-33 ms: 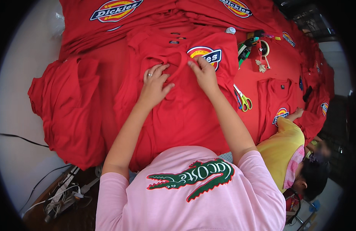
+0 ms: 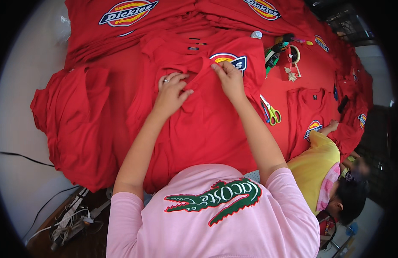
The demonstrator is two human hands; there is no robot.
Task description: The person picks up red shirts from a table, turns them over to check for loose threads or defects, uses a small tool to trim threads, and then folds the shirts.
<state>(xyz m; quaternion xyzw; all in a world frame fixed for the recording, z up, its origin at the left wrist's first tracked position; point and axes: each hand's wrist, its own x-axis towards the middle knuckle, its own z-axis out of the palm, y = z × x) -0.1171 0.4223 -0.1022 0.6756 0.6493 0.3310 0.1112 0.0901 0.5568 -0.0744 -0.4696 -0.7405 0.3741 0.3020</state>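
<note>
A red T-shirt [image 2: 199, 114] lies spread before me on the table, its neck opening turned up between my hands. My left hand [image 2: 171, 95] has its fingers curled round the left side of the neckband, with the thumb standing off to the right. On the opposite side, my right hand [image 2: 230, 81] pinches the neckband between thumb and fingers. A colourful printed badge [image 2: 237, 61] on red cloth shows partly behind the right hand. More red shirts [image 2: 164, 45] with neck labels lie flat just beyond.
Scissors [image 2: 272, 112] with yellow-green handles lie right of my forearm. Farther back are a green-and-black tool [image 2: 272, 58] and a tape roll [image 2: 294, 53]. Crumpled red shirts [image 2: 74, 124] heap at left. A person in yellow [image 2: 315, 161] reaches over another red shirt [image 2: 308, 107] at right.
My right hand has shifted very slightly along the neckband, and the cloth around the neck opening sits a little differently. Little else differs.
</note>
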